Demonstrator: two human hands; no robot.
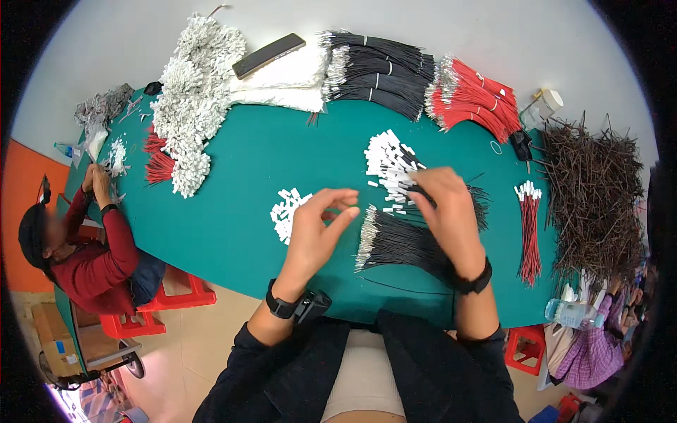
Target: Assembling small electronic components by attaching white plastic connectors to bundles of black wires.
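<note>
Over the green table, my left hand (314, 229) is held with thumb and curled fingers apart and nothing visible between them. A small heap of white plastic sleeves (284, 211) lies just beside it. My right hand (451, 215) hovers at a pile of black wires with white ends (388, 158), its thumb and fingertips apart and partly covering the pile. Below and between my hands lies a bundle of black wires with silvery tips (402, 243), its right end hidden by my right hand and wrist.
Bundled black wires (381, 70), red wires (476, 102), white bags with a phone (269, 55) and a white connector heap (194, 92) line the back. Right are red wires with white ends (529, 233) and a brown wire heap (592, 197). A person (92, 261) works at left.
</note>
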